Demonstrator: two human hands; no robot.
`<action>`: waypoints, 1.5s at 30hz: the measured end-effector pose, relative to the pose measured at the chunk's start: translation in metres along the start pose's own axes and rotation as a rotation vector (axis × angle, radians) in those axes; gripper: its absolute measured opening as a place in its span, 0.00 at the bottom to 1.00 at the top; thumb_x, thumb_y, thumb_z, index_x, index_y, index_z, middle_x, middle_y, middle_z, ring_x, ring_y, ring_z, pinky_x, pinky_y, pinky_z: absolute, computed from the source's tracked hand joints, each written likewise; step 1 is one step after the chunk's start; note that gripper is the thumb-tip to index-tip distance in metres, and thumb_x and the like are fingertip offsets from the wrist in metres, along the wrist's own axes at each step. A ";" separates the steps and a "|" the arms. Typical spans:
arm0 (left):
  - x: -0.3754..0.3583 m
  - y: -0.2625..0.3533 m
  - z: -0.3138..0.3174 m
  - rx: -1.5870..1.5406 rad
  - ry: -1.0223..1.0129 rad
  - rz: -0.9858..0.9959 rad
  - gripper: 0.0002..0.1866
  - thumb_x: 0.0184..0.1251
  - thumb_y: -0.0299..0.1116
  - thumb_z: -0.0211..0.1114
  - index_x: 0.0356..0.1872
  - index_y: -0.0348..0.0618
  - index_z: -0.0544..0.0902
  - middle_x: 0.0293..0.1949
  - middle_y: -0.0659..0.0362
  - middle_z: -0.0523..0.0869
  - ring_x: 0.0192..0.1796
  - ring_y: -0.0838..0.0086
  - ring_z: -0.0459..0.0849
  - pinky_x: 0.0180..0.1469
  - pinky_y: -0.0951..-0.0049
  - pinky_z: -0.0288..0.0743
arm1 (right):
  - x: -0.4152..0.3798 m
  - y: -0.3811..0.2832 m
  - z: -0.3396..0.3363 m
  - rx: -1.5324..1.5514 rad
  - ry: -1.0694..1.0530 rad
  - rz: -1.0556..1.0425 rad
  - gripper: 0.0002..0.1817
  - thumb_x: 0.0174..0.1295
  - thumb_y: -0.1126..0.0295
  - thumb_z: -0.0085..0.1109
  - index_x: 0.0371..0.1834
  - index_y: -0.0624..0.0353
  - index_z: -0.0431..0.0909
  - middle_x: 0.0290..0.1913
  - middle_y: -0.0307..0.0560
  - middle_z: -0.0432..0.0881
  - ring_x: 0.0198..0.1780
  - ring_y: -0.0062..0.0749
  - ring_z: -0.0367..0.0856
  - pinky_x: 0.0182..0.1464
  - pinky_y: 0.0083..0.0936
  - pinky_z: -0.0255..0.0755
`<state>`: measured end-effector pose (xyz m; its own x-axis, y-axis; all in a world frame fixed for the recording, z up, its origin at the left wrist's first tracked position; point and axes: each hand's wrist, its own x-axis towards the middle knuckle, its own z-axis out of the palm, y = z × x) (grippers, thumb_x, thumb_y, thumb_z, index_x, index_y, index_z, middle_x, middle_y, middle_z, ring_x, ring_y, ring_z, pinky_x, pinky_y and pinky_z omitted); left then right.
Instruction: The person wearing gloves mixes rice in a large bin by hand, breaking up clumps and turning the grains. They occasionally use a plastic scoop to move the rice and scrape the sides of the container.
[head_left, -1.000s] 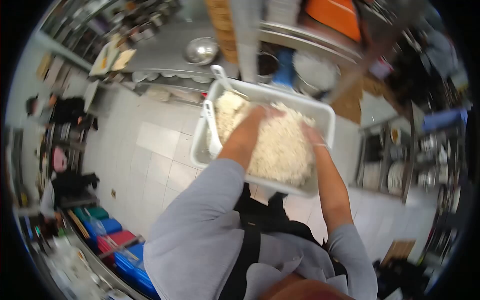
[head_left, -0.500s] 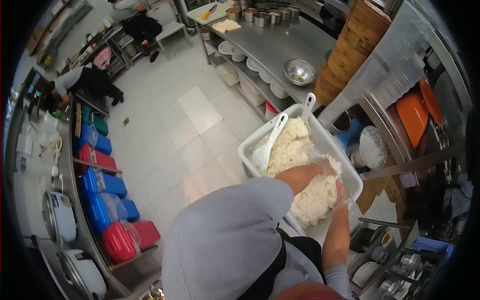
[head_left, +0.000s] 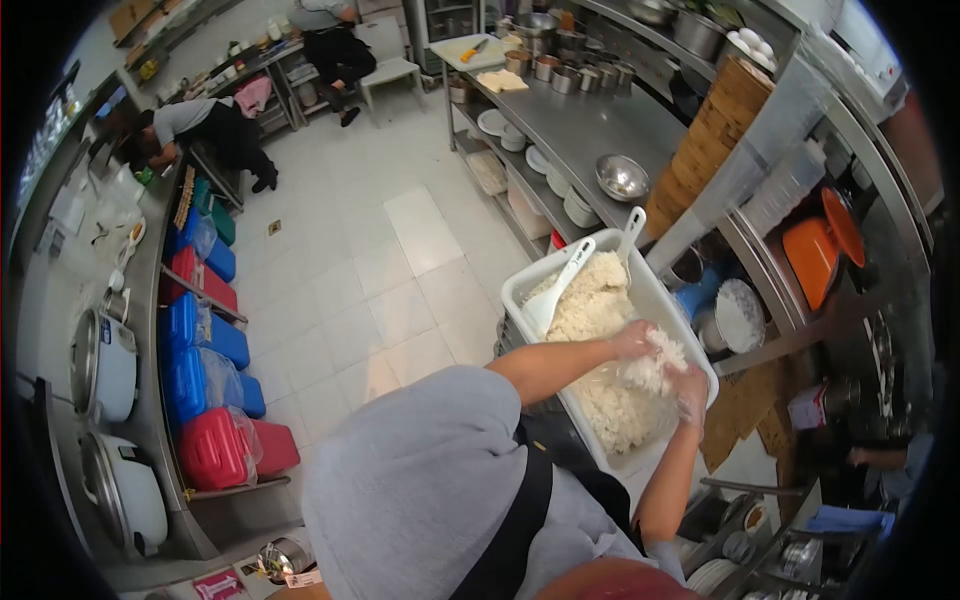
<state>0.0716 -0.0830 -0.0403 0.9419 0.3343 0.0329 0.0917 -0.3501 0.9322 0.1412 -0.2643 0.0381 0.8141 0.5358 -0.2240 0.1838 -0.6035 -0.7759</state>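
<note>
**Rice clump (head_left: 662, 358) cupped over the white tub (head_left: 668, 303)**

We've got the clump btwn both hands: our L hand (head_left: 632, 342) half-closed on its far side, our R hand (head_left: 688, 393) curled against the near side, w/ what looks like thin clear plastic on it. Some fingertips are hidden, so we can't tell exactly how tight they are. The rest of the rice (head_left: 598, 298) lies in the tub, right below.

To do it well, we'd go light: press w/ flat fingers, not a squeeze, b/c the grains look loose & could mash. Best to work low over the tub so stray bits drop inside, & support the clump from underneath.

Two white paddles stand at the tub's far end: one paddle (head_left: 560, 288) leans on the rim, blade on the rice; the other paddle (head_left: 632, 232) has its handle up past the corner. We'd watch our L forearm around them.

Beside the tub, R side: a round pail (head_left: 740, 314) w/ white contents, type unclear. Past the far end, a steel bowl (head_left: 622, 177) sits on the tabletop (head_left: 560, 125), bamboo steamers (head_left: 712, 128) stacked nearby. Farther back, small steel pots (head_left: 565, 79), contents mostly too small to tell.
</note>
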 end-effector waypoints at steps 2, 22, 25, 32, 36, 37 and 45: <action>-0.011 0.000 -0.015 0.040 -0.062 -0.140 0.37 0.51 0.57 0.70 0.52 0.33 0.79 0.60 0.38 0.72 0.66 0.52 0.68 0.66 0.62 0.63 | 0.007 -0.001 0.006 -0.382 -0.107 -0.016 0.31 0.49 0.54 0.71 0.51 0.66 0.79 0.54 0.54 0.81 0.51 0.39 0.80 0.55 0.29 0.71; -0.068 -0.054 -0.032 0.950 -0.247 -0.556 0.21 0.60 0.37 0.66 0.52 0.40 0.76 0.48 0.52 0.85 0.48 0.65 0.84 0.52 0.73 0.76 | 0.153 0.016 0.136 -0.124 -0.155 -0.008 0.32 0.59 0.47 0.59 0.51 0.68 0.80 0.54 0.59 0.80 0.54 0.44 0.79 0.58 0.32 0.68; -0.068 -0.049 -0.034 0.855 -0.224 -0.722 0.19 0.61 0.35 0.66 0.52 0.44 0.77 0.50 0.56 0.85 0.52 0.69 0.83 0.53 0.74 0.77 | 0.170 0.036 0.161 -0.151 -0.236 0.040 0.33 0.58 0.44 0.59 0.52 0.66 0.79 0.55 0.58 0.80 0.56 0.42 0.77 0.59 0.33 0.67; -0.064 -0.082 -0.034 1.529 -0.761 -0.159 0.25 0.71 0.50 0.47 0.62 0.47 0.72 0.61 0.57 0.76 0.63 0.62 0.72 0.67 0.63 0.62 | 0.189 0.040 0.170 -0.044 -0.506 0.245 0.30 0.59 0.47 0.58 0.51 0.64 0.80 0.51 0.56 0.82 0.57 0.39 0.76 0.60 0.29 0.64; -0.060 -0.087 -0.031 2.976 -1.183 1.057 0.33 0.68 0.59 0.43 0.64 0.46 0.70 0.64 0.56 0.72 0.65 0.59 0.69 0.69 0.55 0.57 | 0.157 0.060 0.156 0.755 -0.615 -0.022 0.26 0.59 0.52 0.60 0.52 0.61 0.81 0.54 0.53 0.80 0.59 0.36 0.73 0.61 0.26 0.63; -0.058 -0.087 -0.029 3.299 -1.197 1.552 0.34 0.67 0.61 0.43 0.65 0.46 0.70 0.65 0.55 0.71 0.65 0.58 0.69 0.69 0.53 0.56 | 0.151 0.046 0.148 0.504 -0.654 -0.010 0.25 0.59 0.52 0.60 0.52 0.61 0.81 0.56 0.54 0.78 0.61 0.36 0.71 0.63 0.26 0.62; -0.057 -0.053 -0.037 3.879 -0.813 1.867 0.30 0.69 0.55 0.41 0.61 0.44 0.73 0.60 0.52 0.76 0.62 0.57 0.73 0.64 0.49 0.65 | 0.135 -0.047 0.124 -0.128 -0.583 0.008 0.19 0.58 0.59 0.59 0.47 0.62 0.83 0.55 0.52 0.80 0.64 0.44 0.69 0.69 0.35 0.56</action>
<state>0.0015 -0.0510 -0.0782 0.7201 0.1716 -0.6723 -0.1555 0.9842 0.0847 0.1736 -0.0904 -0.0289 0.3859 0.7449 -0.5442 0.2731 -0.6557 -0.7039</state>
